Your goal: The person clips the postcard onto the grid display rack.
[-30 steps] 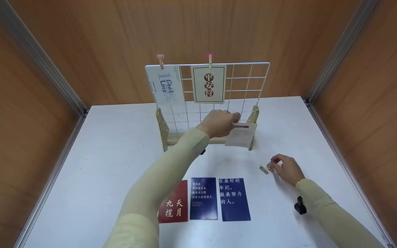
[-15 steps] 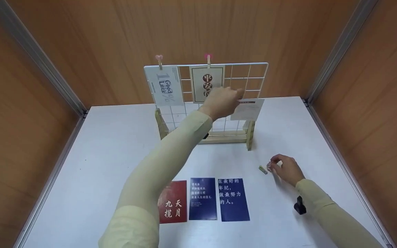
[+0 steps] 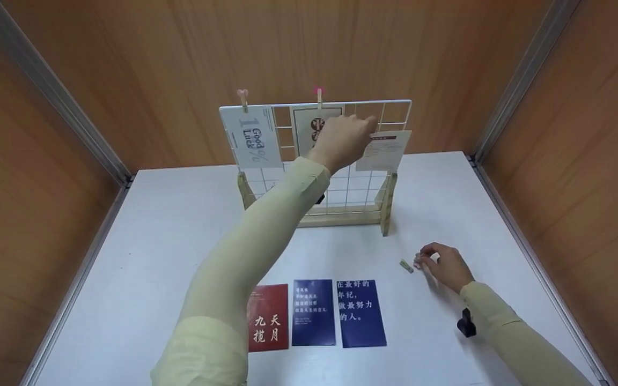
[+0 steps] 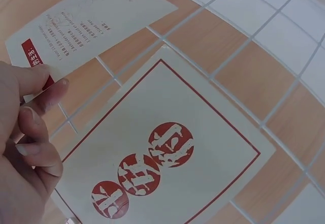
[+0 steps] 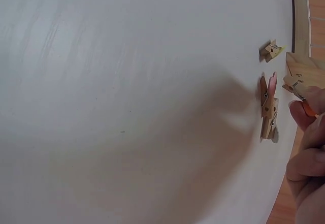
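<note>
My left hand (image 3: pixel 343 140) pinches a white card (image 3: pixel 387 153) by its corner, thumb and forefinger over its dark red printed strip. The card is in front of the right part of the white wire grid (image 3: pixel 349 193). Behind that hand hangs a bordered card (image 4: pixel 167 97) with red round characters, partly covered in the head view. Low over the table, my right hand (image 3: pixel 446 268) pinches a small wooden clothespin (image 5: pixel 295 85) with an orange part. Beside its fingers lie a clothespin with a pink piece (image 5: pixel 264 97), one with a grey piece (image 5: pixel 270 125) and a yellow-green one (image 3: pixel 406 266).
A "Good Luck" card (image 3: pixel 252 139) hangs at the grid's left under a pink-topped clothespin (image 3: pixel 243 101). Another clothespin (image 3: pixel 319 98) grips the middle card. A red card (image 3: pixel 271 321) and two blue cards (image 3: pixel 313 316) lie in front. Wooden walls surround the white table (image 3: pixel 169 214).
My left hand has raised the card from low before the grid to near its top right. My right hand stays almost in place by the clothespins. The head view has shifted slightly.
</note>
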A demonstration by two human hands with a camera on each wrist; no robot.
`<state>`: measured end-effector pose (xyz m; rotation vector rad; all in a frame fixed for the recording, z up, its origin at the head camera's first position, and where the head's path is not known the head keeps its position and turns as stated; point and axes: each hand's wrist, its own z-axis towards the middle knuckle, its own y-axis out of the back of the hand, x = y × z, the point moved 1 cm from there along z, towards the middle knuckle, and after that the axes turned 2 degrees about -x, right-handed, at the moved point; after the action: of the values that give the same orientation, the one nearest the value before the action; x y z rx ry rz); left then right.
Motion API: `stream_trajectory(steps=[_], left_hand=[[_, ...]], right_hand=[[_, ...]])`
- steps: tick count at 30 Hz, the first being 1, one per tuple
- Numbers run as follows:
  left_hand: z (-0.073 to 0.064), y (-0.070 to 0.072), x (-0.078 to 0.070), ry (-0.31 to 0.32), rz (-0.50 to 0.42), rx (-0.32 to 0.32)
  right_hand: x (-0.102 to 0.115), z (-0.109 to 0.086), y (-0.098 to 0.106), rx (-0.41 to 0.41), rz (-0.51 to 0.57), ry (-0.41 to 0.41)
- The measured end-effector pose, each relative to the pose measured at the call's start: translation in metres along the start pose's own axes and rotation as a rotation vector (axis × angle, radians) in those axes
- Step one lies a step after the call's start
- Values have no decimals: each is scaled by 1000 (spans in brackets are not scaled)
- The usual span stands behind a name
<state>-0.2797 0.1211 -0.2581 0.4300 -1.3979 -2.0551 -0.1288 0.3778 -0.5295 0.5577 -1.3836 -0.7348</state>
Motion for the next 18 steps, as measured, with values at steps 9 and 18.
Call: stream_trajectory(steps=[9,18], left_hand=[[5,3,3,6,50,-164],[7,3,6,-18,111,-267]], right_hand=[[-2,-5,1,15,6,-32],[4,2,6,14,14,0]])
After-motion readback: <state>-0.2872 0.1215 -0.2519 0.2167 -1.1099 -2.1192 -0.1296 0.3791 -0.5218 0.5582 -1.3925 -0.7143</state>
